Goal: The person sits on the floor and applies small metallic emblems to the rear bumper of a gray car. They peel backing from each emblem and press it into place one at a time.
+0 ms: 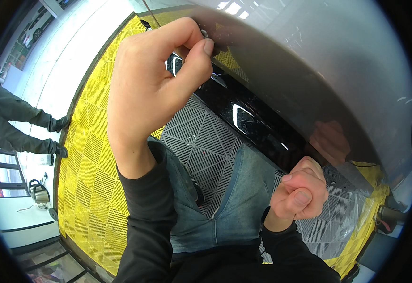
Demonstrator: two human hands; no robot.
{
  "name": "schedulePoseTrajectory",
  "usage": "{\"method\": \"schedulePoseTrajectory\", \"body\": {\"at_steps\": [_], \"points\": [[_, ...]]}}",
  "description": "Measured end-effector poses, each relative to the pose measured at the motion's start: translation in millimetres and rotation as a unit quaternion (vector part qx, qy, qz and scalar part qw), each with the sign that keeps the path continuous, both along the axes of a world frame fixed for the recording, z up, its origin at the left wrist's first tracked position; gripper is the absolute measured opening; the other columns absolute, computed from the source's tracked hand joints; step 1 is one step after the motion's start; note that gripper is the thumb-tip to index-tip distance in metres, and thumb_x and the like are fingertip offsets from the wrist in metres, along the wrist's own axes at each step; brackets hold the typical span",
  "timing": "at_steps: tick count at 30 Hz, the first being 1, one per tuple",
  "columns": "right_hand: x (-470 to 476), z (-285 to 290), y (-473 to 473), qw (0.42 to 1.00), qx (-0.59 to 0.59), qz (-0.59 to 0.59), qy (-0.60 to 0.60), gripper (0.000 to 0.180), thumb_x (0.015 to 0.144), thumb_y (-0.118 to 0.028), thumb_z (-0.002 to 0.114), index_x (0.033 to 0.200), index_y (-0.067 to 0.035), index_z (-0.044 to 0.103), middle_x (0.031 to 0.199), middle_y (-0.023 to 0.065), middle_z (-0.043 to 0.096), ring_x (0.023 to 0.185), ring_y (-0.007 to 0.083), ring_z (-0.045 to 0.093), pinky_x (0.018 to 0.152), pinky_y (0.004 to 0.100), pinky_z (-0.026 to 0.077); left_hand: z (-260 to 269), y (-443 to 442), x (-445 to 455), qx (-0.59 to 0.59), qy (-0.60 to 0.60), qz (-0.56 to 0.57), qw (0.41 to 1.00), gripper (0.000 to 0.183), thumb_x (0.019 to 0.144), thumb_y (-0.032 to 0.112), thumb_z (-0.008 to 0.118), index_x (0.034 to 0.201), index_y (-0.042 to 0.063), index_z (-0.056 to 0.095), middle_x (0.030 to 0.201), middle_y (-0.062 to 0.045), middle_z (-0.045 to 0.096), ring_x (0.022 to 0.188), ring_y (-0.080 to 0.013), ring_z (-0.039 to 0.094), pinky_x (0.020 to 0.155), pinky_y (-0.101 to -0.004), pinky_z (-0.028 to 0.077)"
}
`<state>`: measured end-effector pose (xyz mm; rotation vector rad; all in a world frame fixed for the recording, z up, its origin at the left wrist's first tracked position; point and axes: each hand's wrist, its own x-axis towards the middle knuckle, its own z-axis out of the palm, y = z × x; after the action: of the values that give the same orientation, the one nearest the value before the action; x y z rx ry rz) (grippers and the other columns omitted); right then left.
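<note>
A glossy grey car body panel (337, 85) curves across the upper right, with a black lower trim (262, 120) beneath it. My left hand (149, 78) is raised at the panel's far end, fingers curled and thumb close to the index finger. A tiny pale spot shows by its fingertips; whether anything is pinched there is hidden. Close to the near end of the black trim, my right hand (299, 192) is balled up with the thumb folded over. Its fingers hide whatever may be inside. The panel mirrors this hand.
Yellow floor grating (92, 152) surrounds grey grating (206, 141) under my knees. A person (18, 116) stands at the left edge of the grating. A metal kettle (40, 194) is at lower left. Clear plastic sheeting (356, 212) lies on the right.
</note>
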<state>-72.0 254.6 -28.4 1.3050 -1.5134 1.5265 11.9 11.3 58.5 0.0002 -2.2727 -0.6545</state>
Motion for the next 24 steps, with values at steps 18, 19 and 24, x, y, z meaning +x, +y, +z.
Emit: {"method": "schedulePoseTrajectory", "body": {"at_steps": [18, 19, 24], "points": [[-4.8, -1.7, 6.6, 1.0, 0.003, 0.026, -0.001, 0.04, 0.106, -0.032, 0.052, 0.086, 0.0, 0.065, 0.05, 0.0016, 0.051, 0.038, 0.0135, 0.04, 0.04, 0.0279, 0.032, 0.2, 2.4, -2.2, 0.046, 0.006, 0.017, 0.999, 0.017, 0.096, 0.011, 0.063, 0.083, 0.0, 0.064, 0.069, -0.003, 0.063, 0.062, -0.0088, 0.058, 0.06, -0.0233, 0.046], [-4.6, -1.6, 6.6, 1.0, 0.005, 0.027, 0.0, 0.04, 0.106, -0.031, 0.052, 0.085, 0.0, 0.065, 0.05, 0.0016, 0.051, 0.038, 0.0135, 0.04, 0.04, 0.0278, 0.032, -0.7, 2.9, -3.3, 0.07, 0.016, 0.022, 0.997, 0.016, 0.091, 0.01, 0.066, 0.08, 0.0, 0.063, 0.066, -0.003, 0.062, 0.06, -0.0097, 0.058, 0.058, -0.0246, 0.046], [-5.0, -2.4, 5.2, 1.0, -0.001, 0.025, -0.001, 0.04, 0.106, -0.031, 0.053, 0.083, 0.0, 0.065, 0.05, 0.0018, 0.051, 0.038, 0.013, 0.04, 0.04, 0.0272, 0.032, -3.0, 2.4, -8.4, 0.104, 0.049, -0.019, 0.993, 0.013, 0.086, 0.008, 0.069, 0.077, 0.0, 0.064, 0.063, -0.003, 0.062, 0.059, -0.0093, 0.059, 0.058, -0.0246, 0.046]]}}
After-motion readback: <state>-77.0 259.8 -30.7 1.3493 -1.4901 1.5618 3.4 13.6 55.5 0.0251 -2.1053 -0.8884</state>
